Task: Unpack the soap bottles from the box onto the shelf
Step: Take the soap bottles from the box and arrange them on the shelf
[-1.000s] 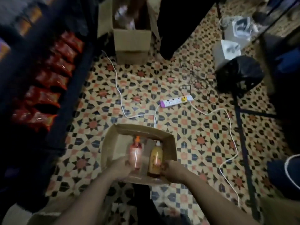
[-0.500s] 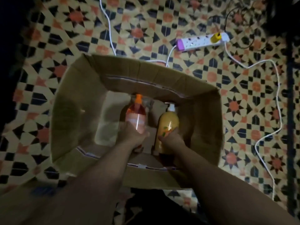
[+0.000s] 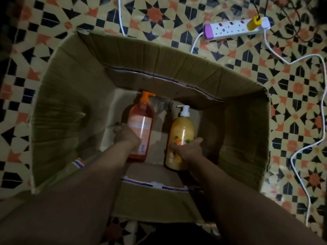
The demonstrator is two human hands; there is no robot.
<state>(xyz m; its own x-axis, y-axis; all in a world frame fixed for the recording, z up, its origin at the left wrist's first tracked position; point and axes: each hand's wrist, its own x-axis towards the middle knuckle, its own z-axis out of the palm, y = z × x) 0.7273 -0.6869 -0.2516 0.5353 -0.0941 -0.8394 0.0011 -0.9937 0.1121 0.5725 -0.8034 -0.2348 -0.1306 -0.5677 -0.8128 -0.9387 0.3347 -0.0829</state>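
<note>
On the patterned tile floor (image 3: 292,106), inside the cardboard box (image 3: 70,103), the left grip (image 3: 126,137) clasps the orange soap bottle (image 3: 141,119) and the right grip (image 3: 188,149) clasps the yellow soap bottle (image 3: 183,128).

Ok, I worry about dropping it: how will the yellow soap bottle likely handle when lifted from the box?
Probably heavy for its size: the yellow bottle looks full nearly to the neck. Its glossy side shows a glare streak, so it may be slippery; the right hand grips its lower body.
</note>
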